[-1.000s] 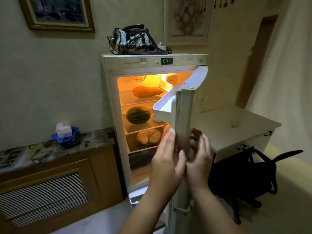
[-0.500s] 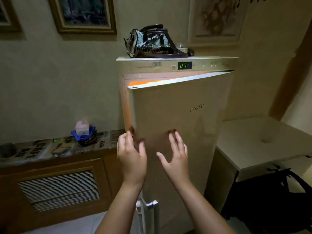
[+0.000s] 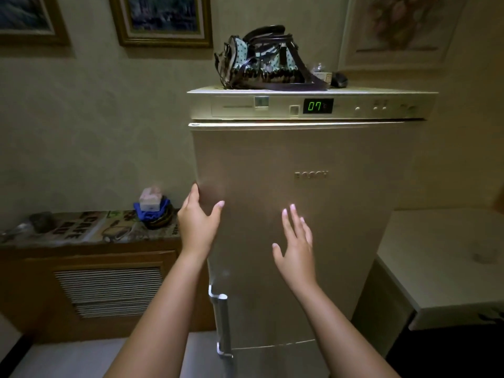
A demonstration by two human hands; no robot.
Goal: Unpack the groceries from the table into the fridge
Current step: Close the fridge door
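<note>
The fridge stands in the middle of the view, and its big door looks shut, with no light showing at the edges. The left hand is at about 9 o'clock from the middle of the door, right at the door's left edge. Its fingers are spread, with the thumb on the front of the door and the other fingers at the edge. It holds nothing. The right hand is at about 6 o'clock from the brand name on the door. Its fingers are apart and point up, and it holds nothing too. I cannot tell if the right hand touches the door or is just in front of it. A silver handle runs down the door's left side, at 6 o'clock from the left hand. A small green number glows on the strip at the top of the fridge. A dark bag with dots sits on top of the fridge. A white counter is at 3 o'clock, just beside the fridge. A wooden cabinet is at 9 o'clock, with a tissue box on it.
</note>
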